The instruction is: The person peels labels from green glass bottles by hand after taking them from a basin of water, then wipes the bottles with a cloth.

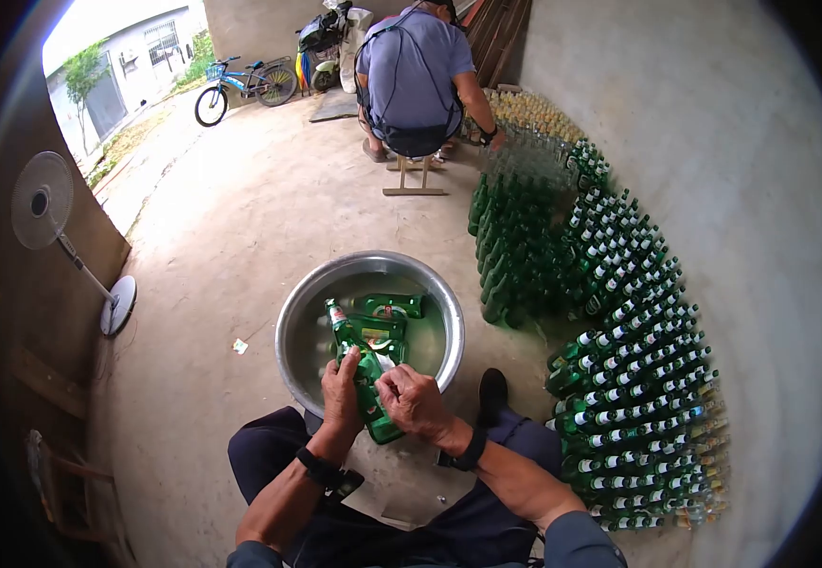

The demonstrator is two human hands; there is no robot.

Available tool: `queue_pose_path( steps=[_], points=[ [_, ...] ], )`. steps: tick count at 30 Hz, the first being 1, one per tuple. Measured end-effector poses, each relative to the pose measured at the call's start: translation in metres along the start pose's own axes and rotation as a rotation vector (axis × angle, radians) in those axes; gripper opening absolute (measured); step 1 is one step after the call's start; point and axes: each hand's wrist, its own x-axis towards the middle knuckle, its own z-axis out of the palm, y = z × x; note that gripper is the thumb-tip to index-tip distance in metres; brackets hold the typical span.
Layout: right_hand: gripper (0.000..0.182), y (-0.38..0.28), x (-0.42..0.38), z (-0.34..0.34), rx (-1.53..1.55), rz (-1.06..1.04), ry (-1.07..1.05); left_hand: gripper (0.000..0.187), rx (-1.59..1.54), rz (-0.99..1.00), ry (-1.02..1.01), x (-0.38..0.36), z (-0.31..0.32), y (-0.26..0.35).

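- Right, the grip first: the left hand [340, 390] is closed around the side of a green bottle [370, 390], which slants with its base toward the wearer, over the basin's near edge.
- The right hand [413, 402] has its fingers curled in against the bottle's other side, by a whitish patch; whether it pinches that patch, I cannot tell.
- Beneath and beyond the hands is a round metal basin [455, 327] of water, more green bottles [394, 306] lying in it, one near its far edge.
- The basin stands between the wearer's legs and the open middle of the concrete floor [203, 222]; a small scrap [240, 346] lies left of it.
- Along the floor's right edge, by the wall, upright green bottles with pale neck labels [634, 412] stand in close rows; a darker green cluster [515, 237] stands on their inner side.
- Past those, pale clear bottles [539, 112] fill the far right corner, beside another person [414, 76] sitting on a low wooden stool [413, 177].
- A standing fan [42, 202] is at the left edge, a blue bicycle [245, 83] at the far edge.
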Motion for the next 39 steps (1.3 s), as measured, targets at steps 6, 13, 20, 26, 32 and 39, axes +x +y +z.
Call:
queue_pose_path(
  steps=[6, 13, 20, 26, 32, 39],
  points=[
    [0.013, 0.017, 0.005, 0.010, 0.250, 0.285, 0.007, 0.032, 0.019, 0.000, -0.049, 0.019, -0.009, 0.003],
    [0.015, 0.021, 0.024, 0.015, 0.454, 0.531, 0.019, 0.034, -0.188, -0.141, -0.216, 0.039, -0.012, 0.008],
    [0.012, 0.024, 0.059, 0.018, 0.600, 0.776, -0.111, 0.038, -0.392, -0.260, -0.172, 0.032, -0.003, 0.033],
    [0.009, 0.017, 0.060, 0.020, 0.653, 0.567, -0.148, 0.038, -0.512, -0.311, -0.192, 0.038, -0.017, 0.030],
    [0.041, 0.005, 0.058, 0.012, 0.351, 0.168, -0.269, 0.036, -0.473, -0.206, -0.150, 0.038, -0.019, 0.026],
    [0.067, 0.009, 0.046, 0.026, -0.047, 0.029, -0.214, 0.032, -0.280, -0.062, -0.023, 0.040, -0.021, 0.014]
  ],
)
